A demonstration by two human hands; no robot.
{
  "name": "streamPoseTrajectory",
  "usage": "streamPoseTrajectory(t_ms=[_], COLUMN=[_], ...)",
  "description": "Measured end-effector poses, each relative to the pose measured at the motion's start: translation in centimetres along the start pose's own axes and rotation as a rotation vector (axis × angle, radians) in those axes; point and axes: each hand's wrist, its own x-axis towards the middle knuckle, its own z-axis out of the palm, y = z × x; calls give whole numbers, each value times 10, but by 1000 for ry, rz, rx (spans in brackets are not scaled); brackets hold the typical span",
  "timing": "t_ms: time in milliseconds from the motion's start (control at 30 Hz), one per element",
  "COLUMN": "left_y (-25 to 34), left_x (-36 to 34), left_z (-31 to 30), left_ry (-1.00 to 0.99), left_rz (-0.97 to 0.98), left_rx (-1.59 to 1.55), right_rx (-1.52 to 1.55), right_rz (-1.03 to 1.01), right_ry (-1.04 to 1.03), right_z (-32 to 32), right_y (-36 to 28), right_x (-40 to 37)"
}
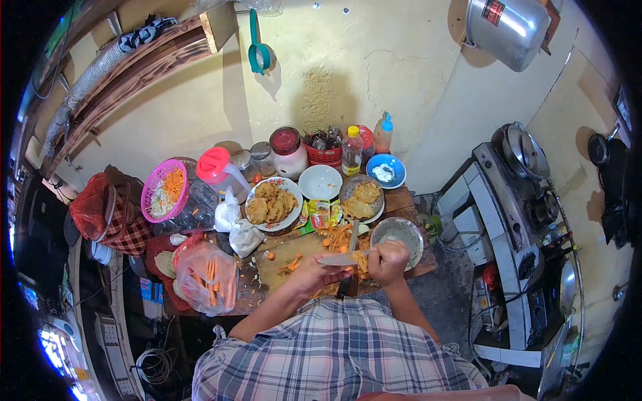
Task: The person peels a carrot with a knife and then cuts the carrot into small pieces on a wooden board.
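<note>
My right hand (390, 260) is closed around a knife, its pale blade (338, 259) pointing left over my left hand (319, 274). The fingers of my left hand are curled just below the blade, around a mostly hidden carrot (349, 269) whose orange end shows at the fingertips. Under both hands lies a wooden cutting board (273, 273) with carrot peelings (336, 239) heaped at its far side. A second knife with a black handle (346, 287) lies near my body. Right beside my right hand stands a bowl (416, 248) with a whitish inside.
Behind the board are a plate of fried fritters (273, 203), seasoning packets (319, 215), a white bowl (314, 182) and a strainer with fritters (362, 198). A clear bag of carrots (208, 277) lies left, below a pink basket (164, 190) of shredded vegetables. A stove (511, 180) stands right.
</note>
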Motion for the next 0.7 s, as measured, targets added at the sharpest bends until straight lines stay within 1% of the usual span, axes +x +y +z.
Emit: streamPoseTrajectory(t_ms=[67,167,300,367,400,467,500,567,600,667,700], left_y=[-2,-4,-6,-15,-14,-12,-12,-15,-14,-11,-9], left_x=[-3,-1,1,4,3,1,2,3,3,5,9], left_z=[7,6,2,-3,-3,-3,-2,2,2,3,3], left_ry=[-16,-39,-68,-169,-170,-90,-91,180,181,238,238], left_rz=[24,18,18,-10,-9,-37,-33,270,273,909,912], left_rx=[150,58,29,5,5,102,103,694,694,1392,1392], right_rx=[-19,-20,-46,-119,-119,-240,-240,-332,-332,-402,-402], right_rz=[11,-2,15,85,83,195,191,385,382,470,468], right_ry=[5,5,13,16,17,-34,-32,-330,-328,-481,-479], right_z=[2,5,9,14,18,25,24,21,24,33,33], right_y=[3,6,5,8,10,13,11,5,9,21,19], right_x=[0,-2,1,2,0,-4,-3,-2,-7,-20,-21])
